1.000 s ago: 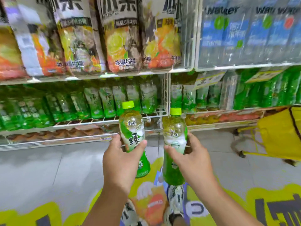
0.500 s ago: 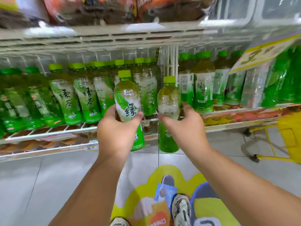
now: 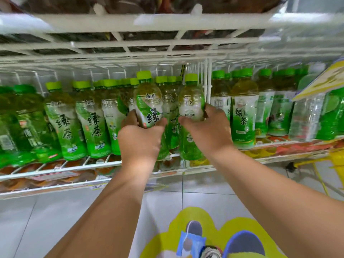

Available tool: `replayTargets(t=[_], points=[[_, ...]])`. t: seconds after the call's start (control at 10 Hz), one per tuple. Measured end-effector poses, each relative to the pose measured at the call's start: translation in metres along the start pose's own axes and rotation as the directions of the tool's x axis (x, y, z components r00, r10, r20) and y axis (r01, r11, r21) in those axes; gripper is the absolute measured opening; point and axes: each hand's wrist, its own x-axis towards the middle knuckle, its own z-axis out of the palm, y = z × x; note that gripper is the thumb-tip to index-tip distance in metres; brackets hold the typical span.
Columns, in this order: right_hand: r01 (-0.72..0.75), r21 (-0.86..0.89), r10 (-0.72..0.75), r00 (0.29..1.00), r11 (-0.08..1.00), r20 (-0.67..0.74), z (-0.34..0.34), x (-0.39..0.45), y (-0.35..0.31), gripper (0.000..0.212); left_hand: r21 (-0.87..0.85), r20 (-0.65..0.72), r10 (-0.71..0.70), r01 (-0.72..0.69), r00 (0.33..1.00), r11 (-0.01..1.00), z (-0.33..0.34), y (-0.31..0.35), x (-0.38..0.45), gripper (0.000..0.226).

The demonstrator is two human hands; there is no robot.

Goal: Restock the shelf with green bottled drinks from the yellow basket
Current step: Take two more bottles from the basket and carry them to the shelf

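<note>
Both arms reach forward to the white wire shelf [image 3: 55, 169]. Left hand [image 3: 140, 140] grips a green tea bottle [image 3: 149, 105] round its lower body, fingers [image 3: 128, 119] curled on the left side, thumb across the label front; bottle upright, tilted slightly, cap just under the wire rack [image 3: 130, 45] above. Right hand [image 3: 206, 131] grips a second bottle [image 3: 190, 108] round the middle, thumb on the near face, fingers wrapped on the right side; this one stands upright, its base low at the shelf's front edge, though whether it touches the wire cannot be told. The two held bottles sit side by side, near but apart, in front of the shelf's row of green bottles [image 3: 80, 120], at the right end of the left bay. A white wire divider [image 3: 207, 81] rises just right of the right-hand bottle; beyond it a further bay holds more green bottles [image 3: 243, 112]. A yellow price tag [image 3: 323, 82] hangs at the upper right. Part of the yellow basket [image 3: 337, 159] shows at the right edge, on the floor [image 3: 74, 211]. Floor is pale tile with a yellow and blue sticker [image 3: 214, 229] near the person's shoe [image 3: 212, 253]. Lower shelf goods blurred, not identifiable.
</note>
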Motion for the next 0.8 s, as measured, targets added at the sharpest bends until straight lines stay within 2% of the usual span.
replayTargets(t=[0.1, 0.2, 0.3, 0.4, 0.6, 0.7, 0.8], points=[[0.065, -0.047, -0.068, 0.997, 0.997, -0.045, 0.01, 0.006, -0.009, 0.073, 0.078, -0.056, 0.089, -0.085, 0.994, 0.993, 0.007, -0.002, 0.008, 0.046], [0.121, -0.155, -0.133, 0.988, 0.98, -0.073, 0.011, 0.008, -0.013, 0.075, 0.064, -0.044, 0.122, -0.119, 0.992, 0.991, 0.012, -0.005, 0.009, 0.043], [0.137, -0.288, -0.188, 0.969, 0.948, -0.159, 0.009, 0.008, -0.013, 0.09, 0.14, -0.041, 0.157, -0.15, 0.987, 0.979, 0.016, -0.015, 0.007, 0.051], [0.123, -0.255, -0.165, 0.974, 0.959, -0.153, 0.008, 0.006, -0.009, 0.084, 0.175, -0.02, 0.187, -0.181, 0.982, 0.968, 0.015, -0.019, 0.005, 0.054], [0.133, -0.25, -0.153, 0.986, 0.959, -0.065, 0.012, -0.007, 0.005, 0.074, 0.238, 0.048, 0.221, -0.226, 0.974, 0.945, 0.011, -0.025, 0.009, 0.077], [0.128, -0.28, -0.14, 0.99, 0.951, -0.023, 0.012, -0.017, 0.009, 0.072, 0.271, 0.09, 0.227, -0.244, 0.97, 0.931, 0.002, -0.02, 0.002, 0.096], [0.161, -0.302, -0.174, 0.985, 0.939, -0.016, 0.012, -0.019, 0.011, 0.069, 0.3, 0.095, 0.217, -0.236, 0.971, 0.924, -0.005, -0.021, -0.003, 0.102]])
